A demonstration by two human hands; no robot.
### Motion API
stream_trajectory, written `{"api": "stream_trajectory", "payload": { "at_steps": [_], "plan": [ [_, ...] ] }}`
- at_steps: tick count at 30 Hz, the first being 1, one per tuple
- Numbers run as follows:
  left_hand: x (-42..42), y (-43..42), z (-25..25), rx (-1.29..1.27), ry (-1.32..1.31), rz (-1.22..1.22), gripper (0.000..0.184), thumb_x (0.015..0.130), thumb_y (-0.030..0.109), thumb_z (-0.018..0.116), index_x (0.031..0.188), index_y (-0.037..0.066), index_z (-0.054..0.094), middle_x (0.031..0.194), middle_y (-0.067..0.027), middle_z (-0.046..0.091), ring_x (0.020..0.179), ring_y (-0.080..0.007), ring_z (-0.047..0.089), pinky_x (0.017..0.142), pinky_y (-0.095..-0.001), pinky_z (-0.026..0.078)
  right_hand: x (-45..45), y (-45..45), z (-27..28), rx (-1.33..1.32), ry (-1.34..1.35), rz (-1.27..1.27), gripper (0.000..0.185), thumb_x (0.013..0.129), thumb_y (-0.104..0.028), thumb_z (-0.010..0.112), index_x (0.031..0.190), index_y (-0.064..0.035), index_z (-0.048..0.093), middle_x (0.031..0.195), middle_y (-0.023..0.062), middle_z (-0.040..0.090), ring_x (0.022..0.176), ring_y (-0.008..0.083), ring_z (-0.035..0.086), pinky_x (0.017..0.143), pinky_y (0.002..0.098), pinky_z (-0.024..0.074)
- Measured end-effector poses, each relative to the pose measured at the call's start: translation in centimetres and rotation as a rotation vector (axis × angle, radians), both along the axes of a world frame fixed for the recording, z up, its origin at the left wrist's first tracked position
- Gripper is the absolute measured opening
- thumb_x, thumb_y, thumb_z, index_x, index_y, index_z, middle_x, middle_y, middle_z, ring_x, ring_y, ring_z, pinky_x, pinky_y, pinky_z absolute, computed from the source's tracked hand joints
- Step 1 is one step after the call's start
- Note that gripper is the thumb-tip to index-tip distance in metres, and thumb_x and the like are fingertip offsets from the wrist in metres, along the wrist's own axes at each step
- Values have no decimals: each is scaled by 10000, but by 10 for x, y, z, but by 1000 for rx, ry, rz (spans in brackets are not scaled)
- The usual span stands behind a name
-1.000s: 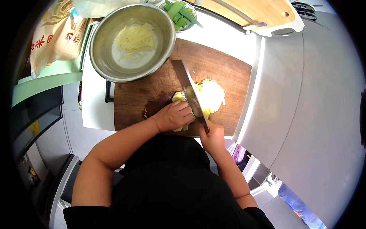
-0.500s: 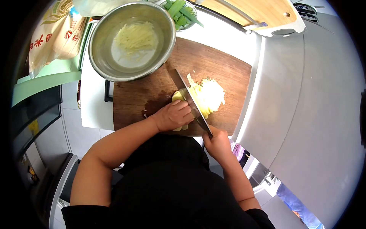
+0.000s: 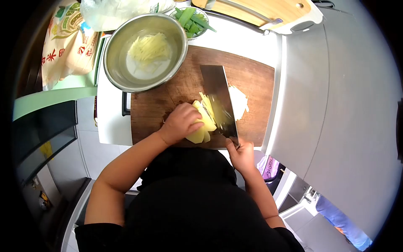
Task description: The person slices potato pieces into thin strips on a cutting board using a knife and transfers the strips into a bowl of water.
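My right hand (image 3: pixel 242 153) is closed round the handle of a broad cleaver (image 3: pixel 219 94). The blade is turned partly flat, with bits of potato stuck to its face. Against the stacked potato slices (image 3: pixel 197 133), my left hand (image 3: pixel 181 122) presses with bent fingers, holding them on the wooden cutting board (image 3: pixel 163 98). A few cut potato strips (image 3: pixel 205 104) lie between the slices and the blade. A pile of potato shreds (image 3: pixel 239 103) sits right of the cleaver, partly hidden by it.
A steel bowl (image 3: pixel 181 69) of water and potato shreds overlaps the board's far left corner. Behind it stand a dish of cut green leaves (image 3: pixel 191 21) and a plastic bag (image 3: pixel 121 12). A printed rice bag (image 3: pixel 69 50) is at left. Wooden boards (image 3: pixel 243 10) stand at the back.
The cleaver has moved right, away from the slices, and its blade has tilted to show its broad face. My left hand has shifted slightly left, leaving more of the slices visible.
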State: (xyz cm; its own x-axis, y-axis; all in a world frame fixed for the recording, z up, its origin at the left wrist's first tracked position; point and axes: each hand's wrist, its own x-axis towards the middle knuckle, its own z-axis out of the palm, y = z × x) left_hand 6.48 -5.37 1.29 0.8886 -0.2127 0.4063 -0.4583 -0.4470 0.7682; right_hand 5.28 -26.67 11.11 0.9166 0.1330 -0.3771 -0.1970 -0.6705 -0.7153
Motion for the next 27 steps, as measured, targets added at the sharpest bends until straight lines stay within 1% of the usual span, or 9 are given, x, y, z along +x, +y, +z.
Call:
{"api": "stream_trajectory", "payload": {
  "at_steps": [1,4,6,9,13,19,20,21,27],
  "plan": [
    [-2,5,1,10,-3,-13,217,744,205,693,863,68,574,860,-73,538,830,-286,523,740,-360,449,-2,-2,3,28,-42,-2,159,851,-111,621,816,43,641,512,54,445,502,73,395,457,273,341],
    [-13,10,9,114,46,11,246,751,210,680,945,90,589,926,-66,547,901,-266,525,785,-360,445,-7,-6,7,23,-71,-32,167,851,-111,623,770,35,629,499,49,430,494,79,380,451,283,334],
    [-18,2,12,315,-108,-183,272,776,216,636,1023,114,588,982,-52,547,966,-232,514,847,-359,423,-9,-9,8,23,-120,-28,166,851,-100,621,746,28,613,495,49,416,493,84,374,451,289,334],
    [-19,-11,17,519,-179,-280,267,798,220,584,1050,132,588,985,-27,546,1010,-203,504,885,-351,398,-12,-16,8,21,-134,-32,153,852,-88,618,749,25,610,490,45,406,485,84,365,445,288,330],
    [-12,-19,24,582,-124,-283,189,783,196,561,964,141,576,911,-10,523,928,-188,503,857,-331,391,-15,-24,9,39,-121,-79,167,860,-82,611,733,23,585,483,33,396,472,71,346,431,280,318],
    [-8,-26,31,713,-67,-294,137,747,182,571,869,122,556,900,-38,505,922,-202,485,850,-328,384,-10,-33,4,71,-154,-118,141,863,-82,596,775,27,608,486,39,421,472,70,367,436,277,331],
    [-6,-27,32,720,-70,-302,137,747,182,571,869,122,556,900,-38,505,922,-202,485,850,-328,384,-9,-36,1,45,-151,-85,128,854,-81,590,930,16,622,545,118,488,483,166,467,478,307,392],
    [-6,-28,34,729,-66,-309,140,747,181,569,871,118,558,906,-43,504,921,-206,484,850,-330,384,-9,-37,1,18,-147,-52,261,845,-80,585,1086,6,637,604,198,554,493,263,567,520,336,454],
    [-7,-25,32,793,-74,-381,130,766,187,559,879,125,562,897,-33,513,927,-209,486,846,-328,384,-7,-40,7,-7,-93,-46,277,827,-71,596,1088,15,631,641,207,588,540,313,602,537,348,474]
  ]
}}
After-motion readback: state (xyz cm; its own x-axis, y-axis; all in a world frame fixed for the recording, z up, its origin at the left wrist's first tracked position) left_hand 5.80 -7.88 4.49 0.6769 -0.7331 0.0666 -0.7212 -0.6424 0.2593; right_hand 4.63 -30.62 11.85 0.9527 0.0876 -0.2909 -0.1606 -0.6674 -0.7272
